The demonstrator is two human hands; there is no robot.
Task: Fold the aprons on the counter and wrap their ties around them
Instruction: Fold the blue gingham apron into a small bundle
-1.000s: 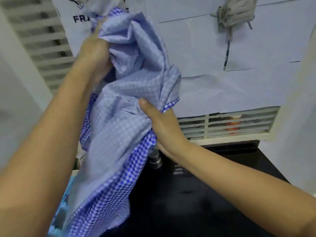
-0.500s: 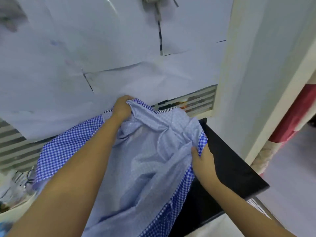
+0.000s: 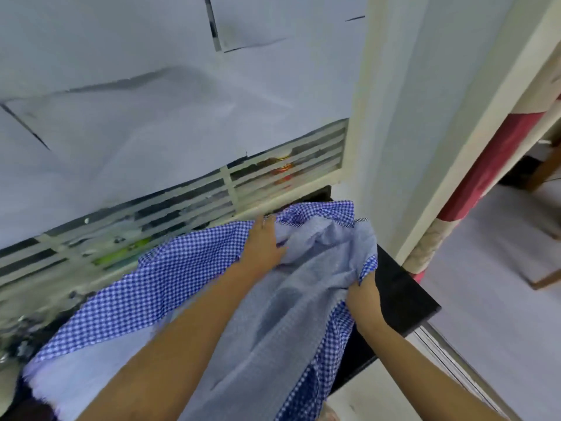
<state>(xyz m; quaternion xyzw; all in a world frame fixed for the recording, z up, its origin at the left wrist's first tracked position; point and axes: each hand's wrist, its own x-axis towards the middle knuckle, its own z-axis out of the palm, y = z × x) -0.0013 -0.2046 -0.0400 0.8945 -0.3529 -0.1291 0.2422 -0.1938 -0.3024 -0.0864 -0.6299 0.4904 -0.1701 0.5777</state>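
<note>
The apron (image 3: 170, 281) is a blue-and-white gingham cloth whose reverse side is a much paler, washed-out blue with only a faint check. It lies loosely over the black surface (image 3: 403, 296), covering most of it from the left end almost to the right end. The bold checked face shows in a broad band along the surface's far side, in a crumpled fold at its far right corner, and in a narrow strip running down the near right. The pale side faces up through the middle, creased and bunched, and spills over the surface's near edge. No tie can be picked out among the folds. The left hand (image 3: 262, 247) reaches in from the near left on a straight forearm, back of the hand up, and its fingers curl into a bunch of the pale cloth toward the far side of the surface. The right hand (image 3: 364, 299) sits nearer the right end, knuckles up, clamped on the apron's right edge where checked hem meets pale cloth. Both hands are set apart, with gathered fabric between them. A slatted grille (image 3: 182, 205) runs behind the surface.
</note>
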